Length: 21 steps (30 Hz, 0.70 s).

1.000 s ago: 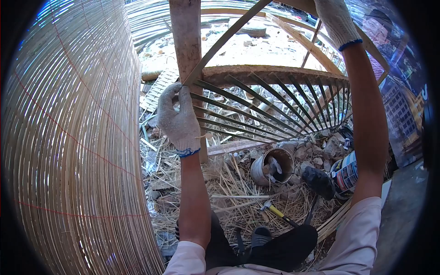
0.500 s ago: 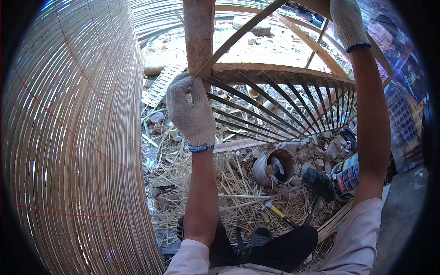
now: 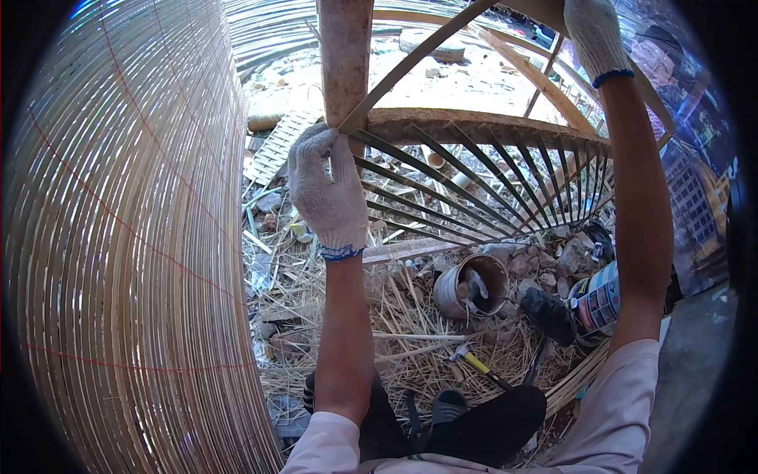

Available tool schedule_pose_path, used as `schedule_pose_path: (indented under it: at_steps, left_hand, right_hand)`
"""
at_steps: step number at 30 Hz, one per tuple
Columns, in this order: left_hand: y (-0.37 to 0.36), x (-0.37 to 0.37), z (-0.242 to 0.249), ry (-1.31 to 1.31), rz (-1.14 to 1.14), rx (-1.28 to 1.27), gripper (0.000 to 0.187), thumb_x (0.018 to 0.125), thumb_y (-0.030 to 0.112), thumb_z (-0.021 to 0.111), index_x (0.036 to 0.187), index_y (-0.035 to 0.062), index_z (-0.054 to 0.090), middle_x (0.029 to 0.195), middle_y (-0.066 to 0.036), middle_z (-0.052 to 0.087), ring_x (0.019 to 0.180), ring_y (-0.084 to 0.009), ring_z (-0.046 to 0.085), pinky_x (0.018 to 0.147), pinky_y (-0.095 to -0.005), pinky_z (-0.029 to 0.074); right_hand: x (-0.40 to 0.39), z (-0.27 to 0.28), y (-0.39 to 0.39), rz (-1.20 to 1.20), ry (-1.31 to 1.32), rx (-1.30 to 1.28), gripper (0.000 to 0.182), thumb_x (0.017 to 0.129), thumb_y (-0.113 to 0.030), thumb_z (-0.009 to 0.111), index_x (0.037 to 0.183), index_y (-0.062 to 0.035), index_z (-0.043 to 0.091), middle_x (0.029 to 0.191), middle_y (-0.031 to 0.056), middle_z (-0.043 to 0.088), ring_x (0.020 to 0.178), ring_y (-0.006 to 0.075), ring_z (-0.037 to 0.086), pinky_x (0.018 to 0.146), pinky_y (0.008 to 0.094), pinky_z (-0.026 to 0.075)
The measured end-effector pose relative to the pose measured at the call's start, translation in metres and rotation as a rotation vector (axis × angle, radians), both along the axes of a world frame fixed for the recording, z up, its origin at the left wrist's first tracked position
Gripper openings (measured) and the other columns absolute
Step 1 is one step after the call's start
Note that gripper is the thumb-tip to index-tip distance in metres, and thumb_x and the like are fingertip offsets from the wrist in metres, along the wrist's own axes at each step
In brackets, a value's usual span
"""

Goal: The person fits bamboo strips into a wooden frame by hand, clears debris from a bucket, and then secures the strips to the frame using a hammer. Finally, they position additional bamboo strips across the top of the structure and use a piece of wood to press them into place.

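Observation:
My left hand (image 3: 325,189), in a white knit glove with a blue cuff, pinches the lower end of a thin wooden strip (image 3: 418,57) beside an upright wooden post (image 3: 345,63). From there the strip slants up to the right. My right hand (image 3: 594,38), gloved the same way, is raised at the top right against a wooden piece; its fingertips are cut off by the frame edge. Between my arms, dark slats (image 3: 474,170) fan out below a horizontal wooden beam (image 3: 489,126).
A large slatted bamboo screen (image 3: 134,237) stands at the left. Below lie a rusty bucket (image 3: 454,291), a printed can (image 3: 596,304), a yellow-handled hammer (image 3: 478,363), straw and stones. Part of a person in a dark hat (image 3: 659,51) shows at the upper right.
My left hand and the strip's lower end have shifted very slightly. My right hand has moved a little left. Both grips look the same.

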<state>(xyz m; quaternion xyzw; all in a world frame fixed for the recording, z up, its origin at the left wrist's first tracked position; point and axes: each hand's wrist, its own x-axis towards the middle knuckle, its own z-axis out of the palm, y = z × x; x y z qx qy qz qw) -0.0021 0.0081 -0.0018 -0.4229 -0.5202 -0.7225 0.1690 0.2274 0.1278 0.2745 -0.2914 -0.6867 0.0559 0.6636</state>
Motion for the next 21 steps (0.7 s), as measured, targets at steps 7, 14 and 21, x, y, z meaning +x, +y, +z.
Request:
schedule_pose_path:
  at_steps: [7,14,21]
  left_hand:
    - [0.004,0.0,0.0,0.018,0.027,0.005,0.012,0.095,0.008,0.074,0.103,0.007,0.065,0.112,-0.01,0.072,0.104,-0.028,0.069,0.089,-0.0429,0.056]
    - [0.006,-0.001,0.0,0.019,0.025,0.016,0.011,0.095,0.009,0.073,0.101,0.0059,0.064,0.109,-0.011,0.07,0.103,-0.0285,0.069,0.089,-0.0421,0.056]
    - [0.0,0.001,0.005,-0.015,-0.024,-0.069,0.009,0.099,0.008,0.07,0.106,0.0044,0.065,0.114,-0.01,0.069,0.106,-0.024,0.066,0.094,-0.0392,0.053]
  right_hand:
    - [0.003,-0.001,-0.013,-0.006,-0.114,0.012,0.037,0.109,-0.032,0.058,0.108,0.0002,0.075,0.093,0.0,0.069,0.082,0.0088,0.056,0.073,0.0258,0.046]
    - [-0.011,-0.014,-0.037,-0.433,-0.352,0.198,0.055,0.102,-0.047,0.066,0.119,0.0052,0.069,0.105,0.0179,0.073,0.098,0.0276,0.067,0.088,0.0389,0.052]
    - [-0.025,-0.052,-0.015,-0.631,-0.25,0.493,0.095,0.089,-0.055,0.078,0.156,0.0006,0.037,0.155,0.0261,0.04,0.144,0.0405,0.042,0.117,0.0498,0.04]
